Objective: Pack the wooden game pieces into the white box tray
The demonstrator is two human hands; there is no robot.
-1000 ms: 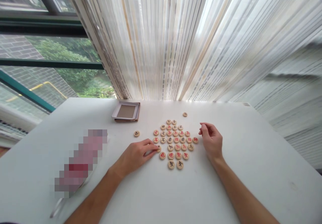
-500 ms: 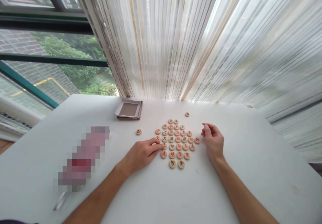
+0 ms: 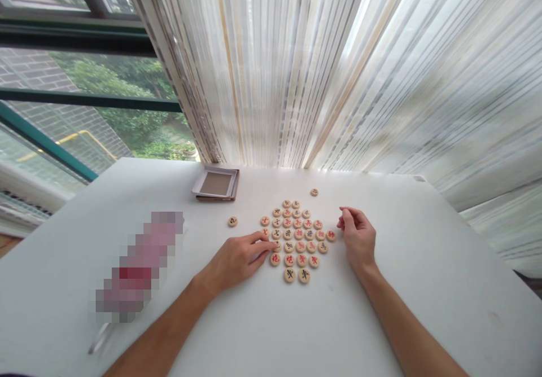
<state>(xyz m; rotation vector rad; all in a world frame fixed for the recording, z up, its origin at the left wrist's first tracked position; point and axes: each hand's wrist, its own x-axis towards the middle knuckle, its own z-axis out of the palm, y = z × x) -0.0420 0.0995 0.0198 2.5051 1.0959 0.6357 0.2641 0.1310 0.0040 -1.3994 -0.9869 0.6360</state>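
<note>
Our left hand (image 3: 239,258) lay on the white table (image 3: 271,326), fingers apart and gripping nothing, its forefinger tip touching a xiangqi piece (image 3: 276,246) at the left edge of the cluster of xiangqi pieces (image 3: 298,233). Our right hand (image 3: 359,237) rested just beside the cluster's right edge with its fingers curled, and we could not tell whether it held anything. A shallow box (image 3: 215,184) lay beyond.

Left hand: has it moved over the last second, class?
Yes: the left hand slid slightly right, away from the lone disc, toward the grouped discs.
</note>
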